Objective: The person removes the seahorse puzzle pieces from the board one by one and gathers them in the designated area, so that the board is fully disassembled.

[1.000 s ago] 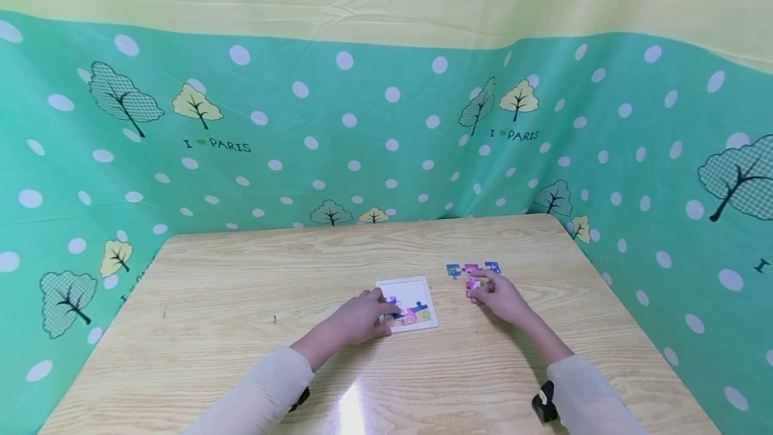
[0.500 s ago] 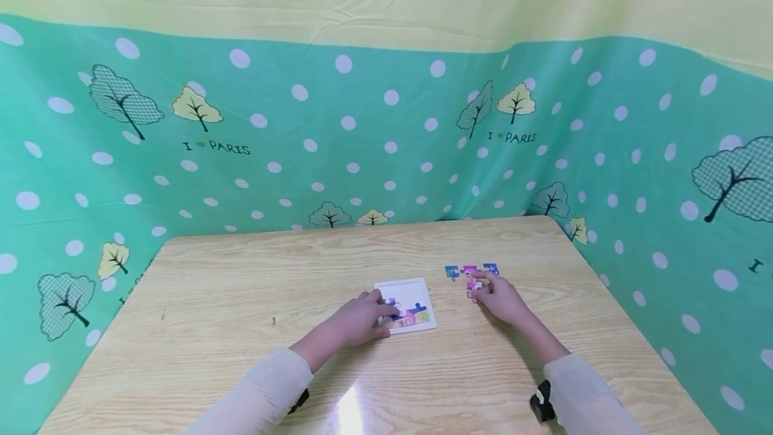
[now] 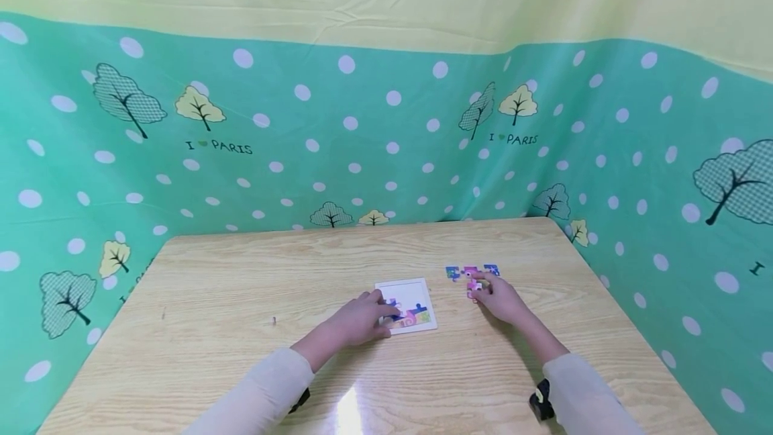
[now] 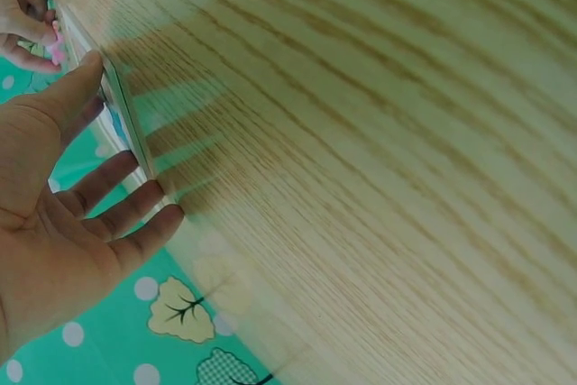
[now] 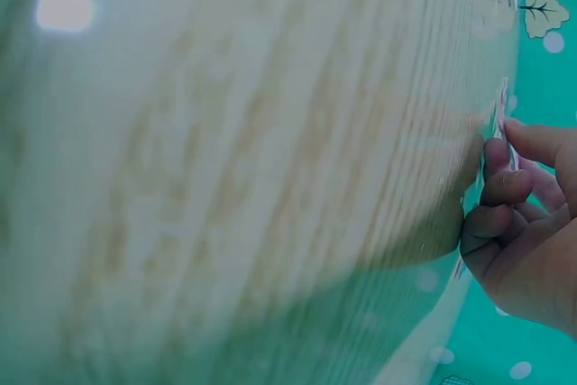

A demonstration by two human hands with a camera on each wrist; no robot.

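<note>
A small white puzzle tray (image 3: 431,311) lies on the table, with several colourful jigsaw pieces (image 3: 418,316) fitted along its lower part. My left hand (image 3: 356,319) rests at the tray's left side. Its thumb touches the near edge, and its fingers lie relaxed over the tray, covering some pieces; the left wrist view shows the thumb (image 4: 81,83) on the rim. To the right of the tray, my right hand (image 3: 500,299) pinches a pink puzzle piece (image 3: 472,293) between thumb and fingers, just above or on the table; I cannot tell which.
Beyond the right hand lie loose puzzle pieces: a blue-green one (image 3: 452,273), a pink one (image 3: 470,270) and a blue one (image 3: 492,268). A tiny dark speck (image 3: 274,320) sits left on the wooden table (image 3: 241,274). A green dotted curtain (image 3: 272,119) hangs behind and beside the table.
The head view has shifted slightly. Both hands, the tray and the pieces stay where they were, apart from a very small shift of the pink piece in the right hand's fingers.
</note>
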